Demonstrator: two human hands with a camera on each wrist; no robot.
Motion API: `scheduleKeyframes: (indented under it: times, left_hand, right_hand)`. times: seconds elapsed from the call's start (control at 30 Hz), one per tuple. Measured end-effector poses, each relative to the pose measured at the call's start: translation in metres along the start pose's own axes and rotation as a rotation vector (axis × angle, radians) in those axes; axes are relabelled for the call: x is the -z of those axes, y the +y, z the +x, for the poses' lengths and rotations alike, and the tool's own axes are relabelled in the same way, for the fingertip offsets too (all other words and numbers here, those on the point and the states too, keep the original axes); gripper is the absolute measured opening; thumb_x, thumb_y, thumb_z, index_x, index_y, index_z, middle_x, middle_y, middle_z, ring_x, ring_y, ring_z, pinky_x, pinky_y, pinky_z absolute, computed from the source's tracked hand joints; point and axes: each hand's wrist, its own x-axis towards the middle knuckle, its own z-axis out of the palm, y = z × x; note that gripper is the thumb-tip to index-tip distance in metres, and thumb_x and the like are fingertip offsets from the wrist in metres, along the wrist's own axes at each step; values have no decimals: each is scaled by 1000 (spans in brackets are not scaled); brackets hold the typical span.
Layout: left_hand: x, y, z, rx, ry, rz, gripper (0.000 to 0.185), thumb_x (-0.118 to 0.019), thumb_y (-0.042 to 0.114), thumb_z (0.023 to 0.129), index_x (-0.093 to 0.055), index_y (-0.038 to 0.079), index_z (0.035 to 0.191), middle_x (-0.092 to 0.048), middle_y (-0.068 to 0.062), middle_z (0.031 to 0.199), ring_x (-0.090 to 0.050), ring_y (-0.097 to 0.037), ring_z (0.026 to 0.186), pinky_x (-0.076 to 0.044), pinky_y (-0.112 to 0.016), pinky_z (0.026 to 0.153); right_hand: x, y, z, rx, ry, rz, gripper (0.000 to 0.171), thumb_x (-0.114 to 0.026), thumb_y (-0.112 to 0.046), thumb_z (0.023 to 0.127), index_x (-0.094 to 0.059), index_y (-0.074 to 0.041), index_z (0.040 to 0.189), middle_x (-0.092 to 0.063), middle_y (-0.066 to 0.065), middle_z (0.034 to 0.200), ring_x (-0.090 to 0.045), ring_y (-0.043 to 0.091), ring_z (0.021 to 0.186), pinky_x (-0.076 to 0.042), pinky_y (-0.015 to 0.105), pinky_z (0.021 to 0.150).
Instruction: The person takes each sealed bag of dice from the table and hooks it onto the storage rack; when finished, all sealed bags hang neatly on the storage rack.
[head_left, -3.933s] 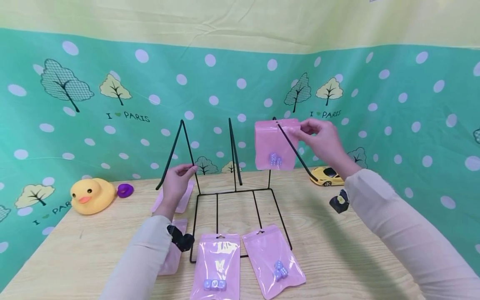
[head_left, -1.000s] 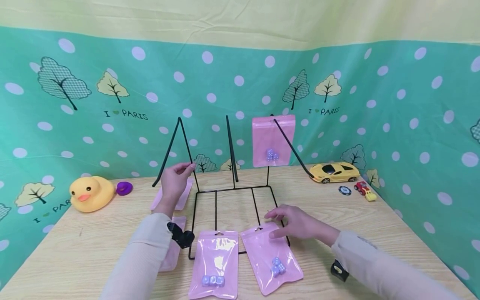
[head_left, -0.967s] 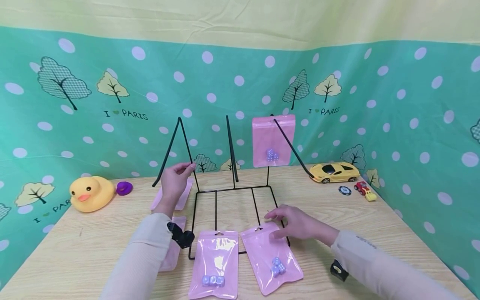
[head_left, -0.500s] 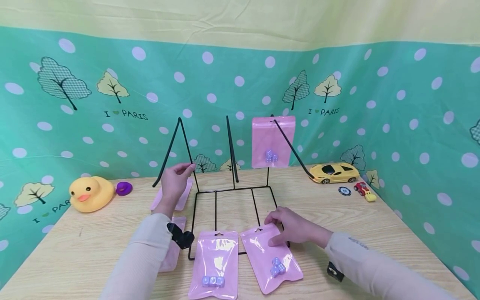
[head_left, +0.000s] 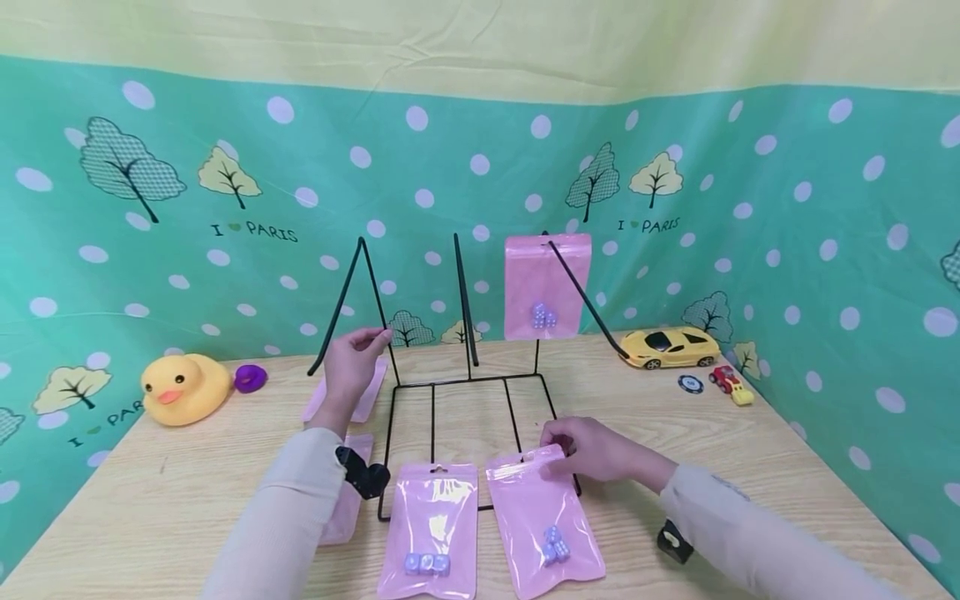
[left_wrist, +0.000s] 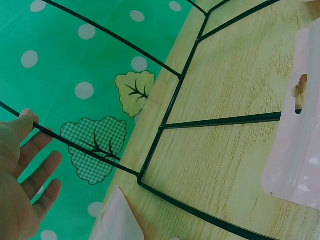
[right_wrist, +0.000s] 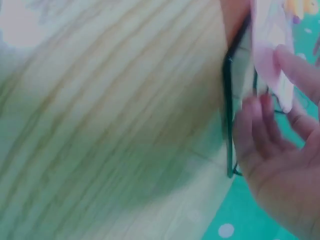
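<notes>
Thumb and forefinger of my left hand point(head_left: 351, 367) pinch the left upright of a black wire display rack point(head_left: 468, 381); the left wrist view shows the other fingers of that hand point(left_wrist: 30, 170) spread. At the front right, my right hand point(head_left: 596, 450) pinches the top right corner of a pink zip pouch point(head_left: 536, 500) holding lilac dice. Its top edge is tipped up in the head view, and the pouch point(right_wrist: 267, 45) sits between thumb and fingers in the right wrist view. Another pink pouch point(head_left: 536, 279) hangs on the rack's right hook.
A pink pouch with dice point(head_left: 435, 512) lies at the front middle. Two more pouches are partly hidden by the left arm. A yellow duck point(head_left: 187, 390) and small purple hat point(head_left: 251, 378) stand left; a yellow toy car point(head_left: 667, 347), a chip point(head_left: 690, 383) and red toy point(head_left: 729, 385) stand right.
My right hand has come down from the hanging pouch, let go of it, and taken hold of the front right pouch, whose top now lifts. The left hand stays on the rack.
</notes>
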Motion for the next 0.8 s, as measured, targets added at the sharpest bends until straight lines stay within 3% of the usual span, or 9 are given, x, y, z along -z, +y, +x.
scheduleKeyframes:
  times: [0.2,0.4,0.5,0.8]
  left_hand:
    - [-2,-1,0,0,2,6,38,-64,30,103,-68,3,130,-67,-19,129,-59,-32,123,-47,-47,102]
    - [-2,-2,1,-5,10,1,38,-64,30,103,-68,3,130,-67,-19,128,-60,-33,120,-47,-46,101]
    - [-1,-2,0,-8,13,-3,38,-65,30,102,-69,3,129,-68,-19,127,-61,-33,120,-48,-46,101]
    - [-2,-3,0,-18,26,8,36,-65,29,102,-70,3,127,-69,-18,125,-62,-32,118,-49,-46,99]
  right_hand:
    - [16,-8,-13,65,-11,72,7,-74,-17,94,-69,-12,95,-66,-9,87,-61,7,84,-53,27,82]
    - [32,-26,-28,119,-6,117,9,-73,-20,96,-73,-13,91,-66,-9,77,-61,7,71,-55,28,70]
    - [38,-36,-35,117,16,146,12,-70,-20,98,-75,-11,92,-72,-6,83,-67,11,74,-57,30,70]
    - [50,-59,-41,147,173,27,13,-65,-20,102,-74,-11,97,-72,-8,89,-66,8,81,-57,29,76]
